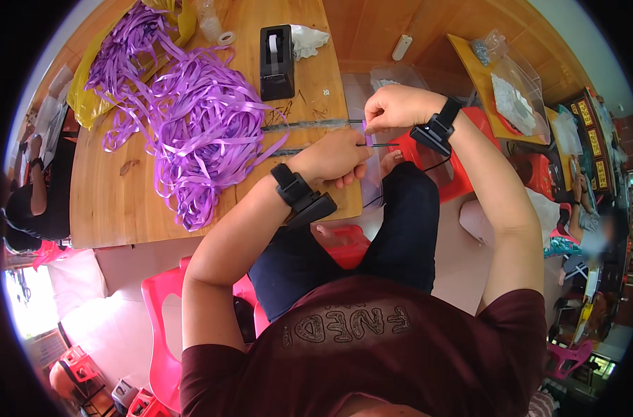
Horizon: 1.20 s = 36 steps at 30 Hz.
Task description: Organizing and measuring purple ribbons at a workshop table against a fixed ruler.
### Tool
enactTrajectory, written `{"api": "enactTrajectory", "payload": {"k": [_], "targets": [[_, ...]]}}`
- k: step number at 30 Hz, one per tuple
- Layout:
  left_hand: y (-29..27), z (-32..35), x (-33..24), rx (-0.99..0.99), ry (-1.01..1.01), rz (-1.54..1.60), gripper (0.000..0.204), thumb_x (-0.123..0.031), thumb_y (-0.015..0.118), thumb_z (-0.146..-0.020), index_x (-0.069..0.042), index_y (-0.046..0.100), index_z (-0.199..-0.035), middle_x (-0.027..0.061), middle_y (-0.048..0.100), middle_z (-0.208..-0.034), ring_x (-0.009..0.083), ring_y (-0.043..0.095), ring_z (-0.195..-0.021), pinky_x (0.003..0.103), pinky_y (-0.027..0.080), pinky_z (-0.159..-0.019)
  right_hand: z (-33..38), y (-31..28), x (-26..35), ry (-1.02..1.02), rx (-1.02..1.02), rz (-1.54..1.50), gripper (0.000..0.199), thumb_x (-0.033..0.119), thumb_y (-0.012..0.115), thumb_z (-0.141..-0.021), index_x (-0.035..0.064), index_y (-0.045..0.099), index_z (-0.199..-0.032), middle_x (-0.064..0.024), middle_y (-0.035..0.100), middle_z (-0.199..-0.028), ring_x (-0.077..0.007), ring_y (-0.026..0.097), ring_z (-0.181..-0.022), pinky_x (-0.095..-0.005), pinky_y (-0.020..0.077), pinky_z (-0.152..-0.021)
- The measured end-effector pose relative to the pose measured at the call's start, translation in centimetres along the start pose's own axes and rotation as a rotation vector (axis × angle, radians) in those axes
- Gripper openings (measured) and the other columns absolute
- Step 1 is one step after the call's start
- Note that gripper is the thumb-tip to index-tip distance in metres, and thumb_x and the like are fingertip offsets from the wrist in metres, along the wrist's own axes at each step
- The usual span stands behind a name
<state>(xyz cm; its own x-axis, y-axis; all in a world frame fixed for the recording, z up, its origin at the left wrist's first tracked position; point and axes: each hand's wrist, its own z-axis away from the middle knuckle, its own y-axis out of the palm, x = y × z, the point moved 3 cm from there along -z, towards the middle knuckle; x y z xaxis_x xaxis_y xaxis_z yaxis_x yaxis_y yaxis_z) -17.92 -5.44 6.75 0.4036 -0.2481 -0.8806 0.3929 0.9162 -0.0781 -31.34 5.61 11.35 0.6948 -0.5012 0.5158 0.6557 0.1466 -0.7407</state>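
Observation:
Over the table's right edge, a short piece of purple ribbon runs between my two hands beside thin dark rods. My right hand comes from the right, its thumb and fingertips pinching the upper part of that ribbon. Just below and to the left, my left hand is closed, with its fingertips at the lower part; the fingers partly hide what they grip. Two dark grey strips lie on the wood and lead toward the rods. A large tangled heap of purple ribbon lies left of my left hand.
On the wooden table stand a black tape dispenser, crumpled white plastic and a tape roll. A yellow bag holds more ribbon. Red stools stand nearby. Other people sit at far left and right.

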Motion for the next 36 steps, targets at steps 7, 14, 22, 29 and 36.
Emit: {"api": "enactTrajectory", "payload": {"k": [7, 14, 22, 29, 36], "targets": [[0.1, 0.2, -0.1, -0.024, 0.023, 0.004, 0.022, -0.022, 0.049, -0.099, -0.002, 0.056, -0.092, 0.0029, 0.058, -0.068, 0.0104, 0.053, -0.046, 0.026, 0.041, -0.038, 0.6, -0.3, 1.1, 0.259, -0.074, 0.361, 0.025, 0.026, 0.076, -0.083, 0.002, 0.07, -0.078, -0.0117, 0.066, -0.069, -0.025, 0.064, -0.066, -0.0375, 0.0483, -0.059], [0.2, 0.2, -0.3, -0.028, 0.01, 0.01, 0.021, -0.023, 0.05, -0.101, -0.004, 0.056, -0.092, 0.0005, 0.055, -0.067, 0.0081, 0.05, -0.045, 0.024, 0.039, -0.037, 2.4, 0.2, 1.7, -0.106, -0.139, 0.195, 0.019, 0.014, 0.07, -0.08, 0.0108, 0.07, -0.099, -0.0131, 0.068, -0.084, -0.028, 0.065, -0.077, -0.0402, 0.0489, -0.066], [0.2, 0.4, -0.7, -0.027, 0.01, -0.023, 0.021, -0.022, 0.049, -0.1, -0.003, 0.056, -0.094, 0.001, 0.057, -0.068, 0.0084, 0.052, -0.045, 0.024, 0.04, -0.037, 0.9, 1.4, 3.7, -0.105, -0.014, 0.553, 0.037, 0.004, 0.063, -0.071, 0.017, 0.071, -0.104, -0.0099, 0.07, -0.083, -0.0331, 0.067, -0.087, -0.0458, 0.0517, -0.069], [0.3, 0.5, -0.9, -0.029, -0.016, -0.045, 0.022, -0.023, 0.051, -0.101, -0.005, 0.056, -0.09, 0.0001, 0.056, -0.066, 0.0077, 0.052, -0.045, 0.023, 0.04, -0.039, 4.9, 1.3, -5.1, -0.022, -0.224, -0.362, 0.016, 0.004, 0.058, -0.083, 0.0023, 0.066, -0.097, 0.0035, 0.054, -0.068, -0.0055, 0.049, -0.065, -0.0254, 0.0392, -0.058], [-0.1, 0.8, -0.4, -0.041, -0.053, -0.031, 0.022, -0.024, 0.052, -0.101, -0.006, 0.054, -0.088, -0.0006, 0.056, -0.066, 0.0068, 0.051, -0.045, 0.022, 0.04, -0.039, 3.4, 8.8, -6.8, 0.045, -0.183, -1.106, 0.03, 0.03, 0.065, -0.096, 0.0031, 0.067, -0.11, -0.0025, 0.067, -0.105, -0.0117, 0.061, -0.098, -0.0293, 0.0483, -0.087]]}}
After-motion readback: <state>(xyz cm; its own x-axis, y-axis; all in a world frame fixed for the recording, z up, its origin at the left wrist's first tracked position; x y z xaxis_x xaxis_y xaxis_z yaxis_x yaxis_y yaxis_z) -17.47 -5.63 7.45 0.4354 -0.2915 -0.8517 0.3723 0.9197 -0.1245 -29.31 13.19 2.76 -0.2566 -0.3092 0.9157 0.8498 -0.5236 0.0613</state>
